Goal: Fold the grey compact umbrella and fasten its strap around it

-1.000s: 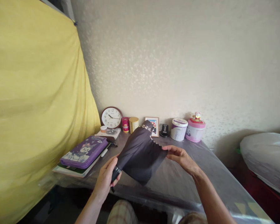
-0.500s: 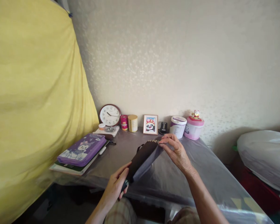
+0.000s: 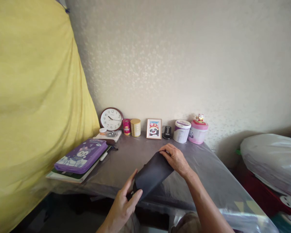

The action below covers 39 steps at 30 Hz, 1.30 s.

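The left hand (image 3: 126,202) is about half open and curved around the near end of a folded, charcoal-black fabric umbrella (image 3: 153,176), with the thumb pressed over the near right side of the cloth and the index finger reaching up along its left edge; the other fingers are hidden beneath, so how tightly they are closed cannot be told. The right hand (image 3: 175,160) is nearly closed, the thumb and fingertips pinching the cloth at the umbrella's far end, the remaining fingers bent in beside them. Between the two hands the umbrella slants from near left to far right, held above the near middle part of a table covered in grey, shiny plastic sheeting (image 3: 203,181). The left wrist comes up from the near edge with the back of the hand turned left and the palm facing right; the right forearm stretches in from the near right, the wrist bent so that the hand points far left, knuckles up. Left of the hands lies a purple zip case with a cartoon print (image 3: 82,157), resting on a dark green and white book (image 3: 67,177). Beyond the hands, along the far side, a small wooden-framed panda picture (image 3: 154,128) stands beside a small black device (image 3: 167,132), with a white and purple lidded tub (image 3: 182,132) to the right.
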Available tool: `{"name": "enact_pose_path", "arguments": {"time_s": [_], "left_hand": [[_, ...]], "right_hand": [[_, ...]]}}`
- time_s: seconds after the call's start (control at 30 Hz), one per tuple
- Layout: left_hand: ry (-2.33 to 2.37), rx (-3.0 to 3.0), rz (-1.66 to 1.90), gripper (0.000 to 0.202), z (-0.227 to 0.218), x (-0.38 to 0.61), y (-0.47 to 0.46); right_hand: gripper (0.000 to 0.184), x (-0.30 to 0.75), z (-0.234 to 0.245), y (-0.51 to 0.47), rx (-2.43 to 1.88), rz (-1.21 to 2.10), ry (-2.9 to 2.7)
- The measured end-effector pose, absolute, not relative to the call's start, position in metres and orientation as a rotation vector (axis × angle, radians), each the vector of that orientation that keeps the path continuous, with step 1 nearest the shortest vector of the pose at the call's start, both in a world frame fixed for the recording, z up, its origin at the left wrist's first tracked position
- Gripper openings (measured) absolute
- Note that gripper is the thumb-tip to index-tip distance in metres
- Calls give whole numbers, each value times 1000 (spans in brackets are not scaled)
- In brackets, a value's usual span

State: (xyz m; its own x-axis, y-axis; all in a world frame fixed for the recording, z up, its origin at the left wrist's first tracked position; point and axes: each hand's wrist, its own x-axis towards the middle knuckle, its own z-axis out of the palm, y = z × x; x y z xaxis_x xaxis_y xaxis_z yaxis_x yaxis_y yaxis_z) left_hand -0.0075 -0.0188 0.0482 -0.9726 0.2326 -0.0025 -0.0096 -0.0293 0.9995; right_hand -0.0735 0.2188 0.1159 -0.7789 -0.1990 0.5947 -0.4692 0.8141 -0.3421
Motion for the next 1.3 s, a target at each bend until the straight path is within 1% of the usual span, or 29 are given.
{"name": "enact_pose_path", "arguments": {"time_s": [0.13, 0.23, 0.33, 0.4, 0.47, 0.53, 0.6, 0.7, 0.77, 0.83, 0.9, 0.97, 1.07, 1.2, 1.3], "left_hand": [[2044, 227, 2042, 78, 48, -8, -18], [2046, 214, 2031, 76, 48, -10, -19], [2052, 240, 2036, 74, 49, -13, -22], [2051, 260, 2040, 73, 50, -14, -25], [2043, 269, 2030, 72, 51, -14, -27], [2042, 286, 2021, 70, 51, -15, -29], [2013, 288, 2037, 70, 53, -16, -32], [1919, 232, 2127, 73, 59, -21, -37], [1874, 193, 2200, 71, 67, -25, -40], [1846, 167, 2272, 67, 75, -30, -43], [1828, 140, 2336, 65, 83, -34, -46], [1822, 136, 2380, 64, 90, -37, -49], [1811, 169, 2420, 60, 99, -39, -53], [1784, 186, 2431, 56, 110, -37, -55], [1777, 189, 2434, 56, 112, -36, -54]], "right_hand": [[14, -66, 120, 213, 460, 506, -2411], [17, -53, 125, 203, 689, 472, -2362], [24, -47, 124, 192, 916, 349, -2483], [32, -52, 119, 190, 882, 224, -2554], [33, -59, 116, 193, 732, 208, -2535], [26, -64, 117, 202, 606, 371, -2428], [22, -66, 119, 214, 464, 687, -2249], [27, -66, 120, 237, 102, 1192, -1874], [29, -69, 115, 251, -107, 1455, -1698], [29, -73, 105, 261, -225, 1711, -1747], [29, -78, 94, 263, -260, 1930, -1954], [31, -82, 84, 258, -222, 2058, -2158], [31, -85, 73, 243, -141, 2140, -2301], [32, -86, 70, 224, -89, 2256, -2302], [31, -87, 70, 217, -43, 2384, -2189]]}}
